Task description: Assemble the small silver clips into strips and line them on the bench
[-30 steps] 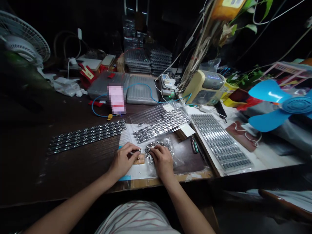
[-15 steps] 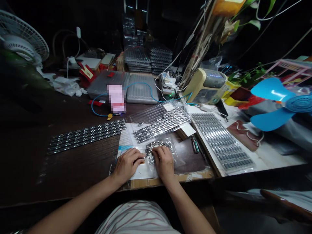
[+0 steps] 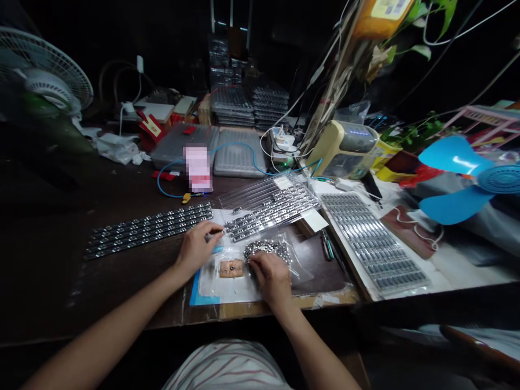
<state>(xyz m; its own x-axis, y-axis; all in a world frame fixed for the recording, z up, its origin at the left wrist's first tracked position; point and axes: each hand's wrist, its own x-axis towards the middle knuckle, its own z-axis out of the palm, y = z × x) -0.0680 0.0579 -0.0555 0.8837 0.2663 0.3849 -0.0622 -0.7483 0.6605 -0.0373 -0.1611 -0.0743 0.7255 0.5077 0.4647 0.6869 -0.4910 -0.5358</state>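
Note:
My left hand point(image 3: 196, 249) reaches up toward the end of a row of metal strips, its fingertips pinching a small silver piece. My right hand point(image 3: 270, 280) rests on a clear plastic bag point(image 3: 298, 265), gripping it over a heap of small metal parts point(image 3: 266, 249). Between my hands, a small tan pad point(image 3: 231, 268) lies on a white sheet point(image 3: 227, 290). Metal strips on a clear plastic sheet point(image 3: 270, 207) lie just beyond my hands. More strips point(image 3: 148, 230) lie in rows on the dark wooden table point(image 3: 81, 292) to the left.
A tray of silver parts point(image 3: 374, 241) sits to the right, beside small pliers point(image 3: 327, 245). Stacked clear trays point(image 3: 231, 105) stand at the back among blue cable point(image 3: 239, 146) and a beige device point(image 3: 345, 151). Fans stand at both sides.
My left hand has moved off the tan pad, up and left toward the strips, leaving the pad uncovered. My right hand has shifted slightly on the bag.

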